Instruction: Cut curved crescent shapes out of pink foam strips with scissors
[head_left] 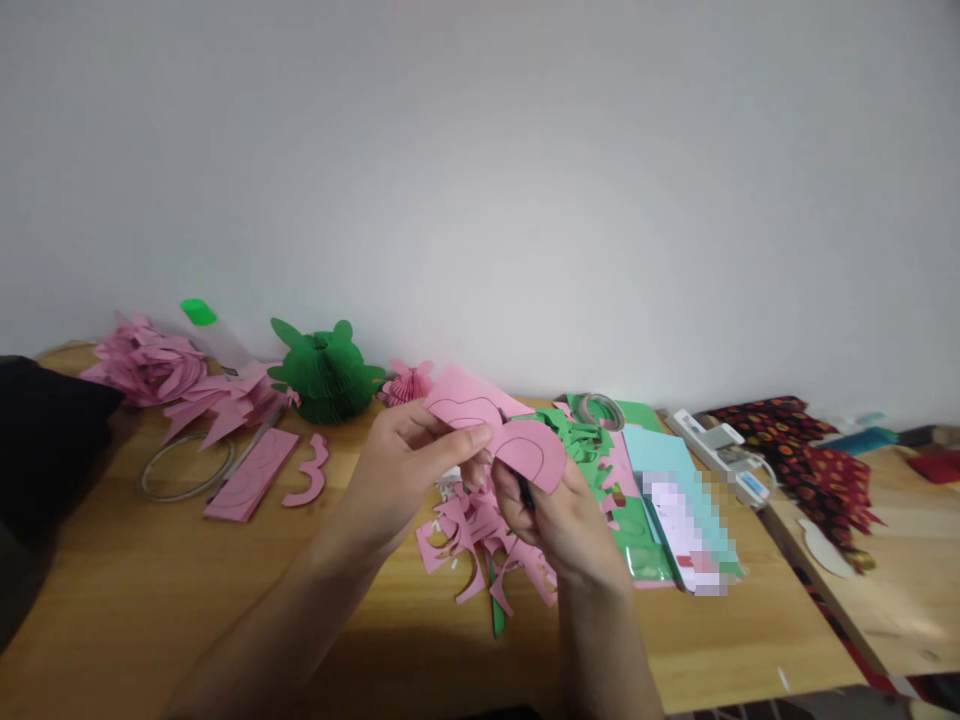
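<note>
My left hand [401, 455] pinches a pink paper sheet [469, 405] with curved lines drawn on it, held above the wooden table [150, 590]. My right hand [559, 515] is closed around a dark tool, probably scissors [525, 490], mostly hidden by the fingers and by a curved pink flap [532, 450] of the same sheet. Below both hands lies a heap of pink paper offcuts [480, 545] with a green strip [497, 605] among them.
On the left are a pink paper pile [161, 375], a green-capped glue bottle [214, 335], a tape ring [184, 470], a pink strip [251, 475] and a green honeycomb paper shape [326, 372]. To the right lie green and teal paper sheets [660, 480], a stapler [716, 440] and patterned fabric [810, 450].
</note>
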